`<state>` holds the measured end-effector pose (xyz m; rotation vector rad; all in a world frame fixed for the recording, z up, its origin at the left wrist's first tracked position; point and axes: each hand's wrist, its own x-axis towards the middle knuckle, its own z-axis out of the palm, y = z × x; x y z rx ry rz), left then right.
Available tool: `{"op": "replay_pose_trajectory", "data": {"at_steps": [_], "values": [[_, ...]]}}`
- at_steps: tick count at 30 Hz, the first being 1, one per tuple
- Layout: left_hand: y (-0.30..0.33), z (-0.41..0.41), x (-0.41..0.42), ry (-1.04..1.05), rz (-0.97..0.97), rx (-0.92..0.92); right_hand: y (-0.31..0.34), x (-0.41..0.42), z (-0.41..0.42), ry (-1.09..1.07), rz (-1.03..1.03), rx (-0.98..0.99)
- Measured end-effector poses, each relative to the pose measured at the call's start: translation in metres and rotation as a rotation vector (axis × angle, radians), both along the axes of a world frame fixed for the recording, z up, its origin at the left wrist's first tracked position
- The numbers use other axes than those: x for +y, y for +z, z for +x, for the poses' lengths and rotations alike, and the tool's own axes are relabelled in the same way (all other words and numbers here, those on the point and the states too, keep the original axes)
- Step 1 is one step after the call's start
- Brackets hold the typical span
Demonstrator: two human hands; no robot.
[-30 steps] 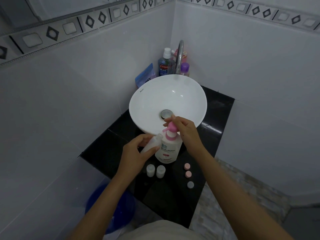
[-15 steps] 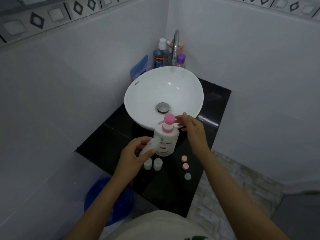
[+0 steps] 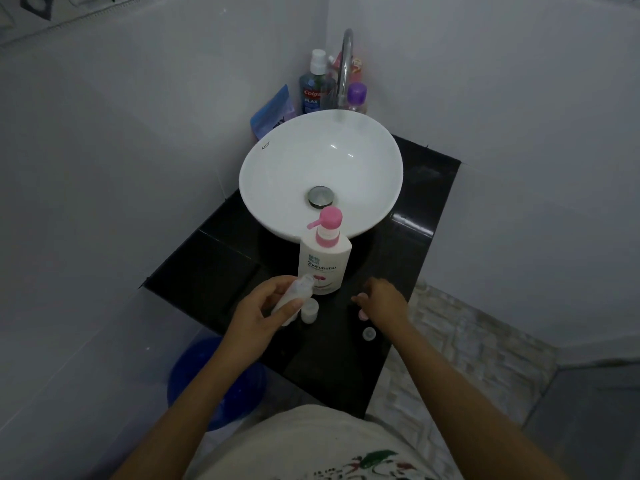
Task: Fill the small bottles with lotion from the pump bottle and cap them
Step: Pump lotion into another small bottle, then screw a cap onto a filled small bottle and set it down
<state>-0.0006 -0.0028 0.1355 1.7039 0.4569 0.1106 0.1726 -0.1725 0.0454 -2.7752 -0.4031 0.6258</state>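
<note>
A white pump bottle [image 3: 323, 263] with a pink pump head stands on the black counter [image 3: 408, 258] in front of the basin. My left hand [image 3: 258, 315] grips a small translucent bottle [image 3: 292, 299], tilted, its open neck near the pump bottle's base. Another small bottle [image 3: 309, 310] stands just right of it. My right hand [image 3: 382, 303] hovers low over the pink caps [image 3: 363, 315], fingers spread and pointing down; whether it touches a cap is unclear. A pale cap [image 3: 369, 333] lies nearer me.
A white basin [image 3: 273, 174] fills the counter's back, with a chrome tap [image 3: 344, 64], a mouthwash bottle [image 3: 313, 90] and other toiletries behind it. White tiled walls close in left and right. A blue bucket [image 3: 194, 379] sits on the floor below left.
My right hand left the pump head and dropped down to the caps on the counter. My left hand drew the small bottle away from the spout, lower and nearer to me.
</note>
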Motion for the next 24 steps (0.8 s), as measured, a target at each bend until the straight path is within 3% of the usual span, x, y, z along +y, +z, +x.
{"op": "replay_pose_trajectory", "data": {"at_steps": [10, 15, 18, 24], "values": [[0.002, -0.004, -0.002, 0.026, 0.000, -0.036, 0.001, 0.001, 0.000, -0.048, 0.022, 0.083], [0.000, -0.005, -0.002, 0.012, -0.008, -0.037, 0.032, -0.006, -0.013, -0.258, 0.517, 0.127], [-0.004, -0.006, -0.002, -0.005, -0.022, -0.033, 0.065, -0.009, -0.028, -0.230, 0.783, 0.282], [-0.012, -0.001, -0.006, -0.067, -0.006, -0.018, 0.111, -0.013, -0.060, -0.123, 0.995, 0.408]]}}
